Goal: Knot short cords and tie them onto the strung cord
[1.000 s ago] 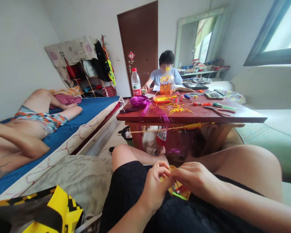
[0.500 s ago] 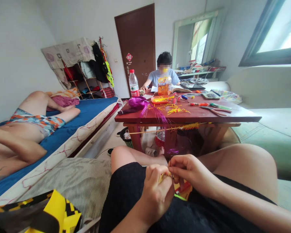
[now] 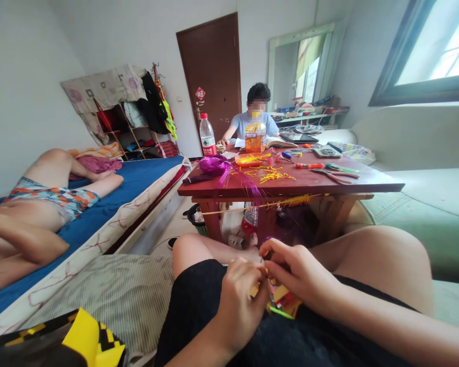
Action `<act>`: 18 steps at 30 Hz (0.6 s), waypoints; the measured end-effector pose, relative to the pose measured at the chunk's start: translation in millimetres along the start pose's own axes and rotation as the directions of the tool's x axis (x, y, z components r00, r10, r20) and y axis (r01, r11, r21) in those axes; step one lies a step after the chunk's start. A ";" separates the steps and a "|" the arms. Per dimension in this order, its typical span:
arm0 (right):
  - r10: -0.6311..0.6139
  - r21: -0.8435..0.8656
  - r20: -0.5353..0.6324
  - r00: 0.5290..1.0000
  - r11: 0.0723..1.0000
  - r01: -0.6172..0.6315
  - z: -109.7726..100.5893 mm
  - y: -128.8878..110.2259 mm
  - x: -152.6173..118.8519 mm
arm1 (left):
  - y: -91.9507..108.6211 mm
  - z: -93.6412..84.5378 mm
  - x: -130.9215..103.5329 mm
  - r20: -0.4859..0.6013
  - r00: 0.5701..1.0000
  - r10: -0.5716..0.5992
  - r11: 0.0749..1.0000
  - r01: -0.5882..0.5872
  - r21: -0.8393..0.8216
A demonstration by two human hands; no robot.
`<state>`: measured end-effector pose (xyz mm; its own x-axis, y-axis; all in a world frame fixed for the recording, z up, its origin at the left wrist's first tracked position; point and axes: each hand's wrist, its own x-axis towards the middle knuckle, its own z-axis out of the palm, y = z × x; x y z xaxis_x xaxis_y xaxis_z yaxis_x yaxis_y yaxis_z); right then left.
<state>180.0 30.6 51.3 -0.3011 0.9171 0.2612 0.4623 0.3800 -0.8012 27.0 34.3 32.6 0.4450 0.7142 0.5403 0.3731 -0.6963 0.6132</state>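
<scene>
Both hands' grip pinched on one yellow strip [image 3: 254, 290], left hand [image 3: 239, 300], right hand [image 3: 296, 275], two bottles [image 3: 207, 134] on red table [image 3: 329, 182]

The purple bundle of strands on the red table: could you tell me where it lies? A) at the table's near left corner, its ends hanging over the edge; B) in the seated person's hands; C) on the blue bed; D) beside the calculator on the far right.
A: the purple bundle rests on the red table at its near left corner, with strands trailing over the front edge.
</scene>
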 end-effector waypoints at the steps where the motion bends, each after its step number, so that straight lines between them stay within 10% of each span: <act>1: -0.193 -0.194 0.013 0.981 0.962 0.192 -2.9 -0.4 -2.4 | 1.8 -0.7 3.0 0.048 0.984 -0.172 0.972 0.177 -0.154; 5: -0.696 -0.534 0.294 0.655 0.449 0.717 -11.9 5.3 -10.2 | 1.8 -2.5 12.6 0.366 0.740 -0.565 0.464 0.651 -0.600; 9: -0.738 -0.603 0.346 0.579 0.298 0.740 -13.7 9.2 -13.0 | -2.6 -1.3 13.7 0.512 0.608 -0.607 0.167 0.727 -0.667; 11: -0.703 -0.568 0.324 0.633 0.391 0.725 -12.6 7.0 -12.9 | -0.9 -1.3 11.5 0.476 0.660 -0.581 0.267 0.708 -0.654; 13: -0.615 -0.497 0.240 0.751 0.587 0.639 -10.6 3.0 -11.8 | 3.3 -1.8 7.6 0.326 0.806 -0.494 0.570 0.583 -0.579; 16: -0.240 -0.203 0.089 0.967 0.946 0.254 -6.0 -2.4 -8.1 | 7.9 -2.3 -0.9 0.015 0.987 -0.158 0.968 0.158 -0.194; 18: 0.051 0.117 0.104 0.993 0.991 -0.063 -2.4 -3.1 -4.1 | 6.8 -2.4 -6.6 -0.095 0.989 0.114 0.990 -0.105 0.094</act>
<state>181.8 26.0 54.0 -0.3624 0.9177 0.1628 0.3798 0.3049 -0.8734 24.7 25.0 34.6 0.4055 0.6339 0.6586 0.3995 -0.7709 0.4961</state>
